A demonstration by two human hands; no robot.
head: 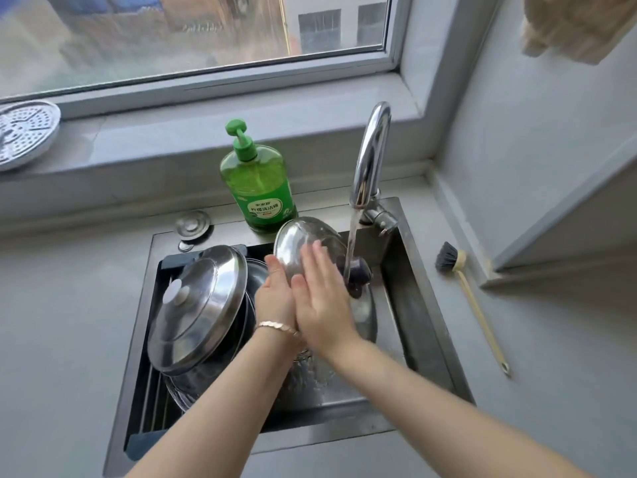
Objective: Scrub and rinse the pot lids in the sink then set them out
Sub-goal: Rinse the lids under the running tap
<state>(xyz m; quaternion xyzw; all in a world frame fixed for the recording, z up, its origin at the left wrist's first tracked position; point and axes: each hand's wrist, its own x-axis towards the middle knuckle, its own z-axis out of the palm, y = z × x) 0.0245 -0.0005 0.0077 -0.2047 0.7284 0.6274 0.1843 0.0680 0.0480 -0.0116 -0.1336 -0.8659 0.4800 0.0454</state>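
I hold a shiny round pot lid point(303, 236) with a dark knob point(356, 276) tilted over the steel sink point(425, 315). Water from the tap point(370, 157) runs onto the knob. My left hand point(275, 294), with a bracelet at the wrist, grips the lid's left edge. My right hand point(322, 301) lies flat on the lid's face with its fingers straight. A large steel lid with a white knob point(196, 305) leans on other cookware over a dark drain rack point(165, 265) in the left of the sink. More wet metalware point(306, 377) lies under my wrists.
A green dish soap bottle point(258, 188) stands behind the sink. A long-handled brush point(472, 298) lies on the counter at the right. A perforated steamer plate point(24, 132) rests on the windowsill at the left. A round metal sink cap point(192, 224) sits at the sink's back left.
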